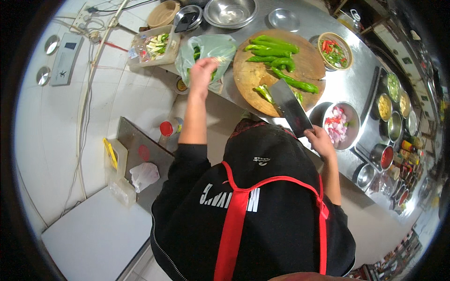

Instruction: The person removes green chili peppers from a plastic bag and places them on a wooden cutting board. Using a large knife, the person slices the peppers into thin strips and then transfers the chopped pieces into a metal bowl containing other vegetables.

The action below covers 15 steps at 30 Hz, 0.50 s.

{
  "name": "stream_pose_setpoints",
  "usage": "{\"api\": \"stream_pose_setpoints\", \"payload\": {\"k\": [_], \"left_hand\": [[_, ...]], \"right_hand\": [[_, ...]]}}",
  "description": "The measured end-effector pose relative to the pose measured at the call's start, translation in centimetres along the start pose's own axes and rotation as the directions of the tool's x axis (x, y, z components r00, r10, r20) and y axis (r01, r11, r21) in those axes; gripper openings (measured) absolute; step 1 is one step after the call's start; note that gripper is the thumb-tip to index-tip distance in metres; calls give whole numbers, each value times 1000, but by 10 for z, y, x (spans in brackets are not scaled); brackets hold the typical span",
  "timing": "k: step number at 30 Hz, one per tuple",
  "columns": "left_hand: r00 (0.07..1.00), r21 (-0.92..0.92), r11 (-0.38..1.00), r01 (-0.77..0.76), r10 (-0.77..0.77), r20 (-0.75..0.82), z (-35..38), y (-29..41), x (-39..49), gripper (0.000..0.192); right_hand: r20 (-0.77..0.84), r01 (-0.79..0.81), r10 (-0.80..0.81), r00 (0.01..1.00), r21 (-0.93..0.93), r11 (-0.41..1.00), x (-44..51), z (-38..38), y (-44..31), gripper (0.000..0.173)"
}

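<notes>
My right hand [320,141] grips the handle of a cleaver [292,109], whose broad dark blade reaches over the near edge of a round wooden chopping board [246,79]. Whole long green peppers [277,45] lie in a group on the board, with another long one [299,84] beyond the blade. A cut green pepper piece [264,93] rests left of the blade. Over a green plastic bag [186,47] holding green peppers is my left hand [203,70], its fingers pinched on a small pale piece [220,59], perhaps a pepper core.
A plastic container [175,45] of pepper scraps stands left of the bag. Right of the board are a basket [350,52] of cut red and green peppers and a steel bowl [354,123] of chopped onion and red pepper. Steel bowls [231,13] sit behind; several filled bowls stand farther right.
</notes>
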<state>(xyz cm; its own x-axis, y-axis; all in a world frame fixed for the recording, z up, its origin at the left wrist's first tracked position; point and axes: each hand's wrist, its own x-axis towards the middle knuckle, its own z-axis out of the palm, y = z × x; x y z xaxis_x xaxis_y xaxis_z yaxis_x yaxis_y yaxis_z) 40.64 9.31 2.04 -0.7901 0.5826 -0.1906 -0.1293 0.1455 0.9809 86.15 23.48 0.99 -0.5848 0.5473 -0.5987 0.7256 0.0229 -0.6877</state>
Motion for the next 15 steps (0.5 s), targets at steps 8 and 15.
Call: {"api": "stream_pose_setpoints", "payload": {"k": [8, 15], "left_hand": [[827, -720, 662, -208, -274, -491, -108, 50, 90, 50], [946, -201, 969, -143, 74, -316, -17, -25, 24, 10]], "right_hand": [[-2, 64, -64, 998, -41, 997, 3, 0, -1, 35], [-58, 76, -82, 995, -96, 992, -13, 2, -23, 37]]}}
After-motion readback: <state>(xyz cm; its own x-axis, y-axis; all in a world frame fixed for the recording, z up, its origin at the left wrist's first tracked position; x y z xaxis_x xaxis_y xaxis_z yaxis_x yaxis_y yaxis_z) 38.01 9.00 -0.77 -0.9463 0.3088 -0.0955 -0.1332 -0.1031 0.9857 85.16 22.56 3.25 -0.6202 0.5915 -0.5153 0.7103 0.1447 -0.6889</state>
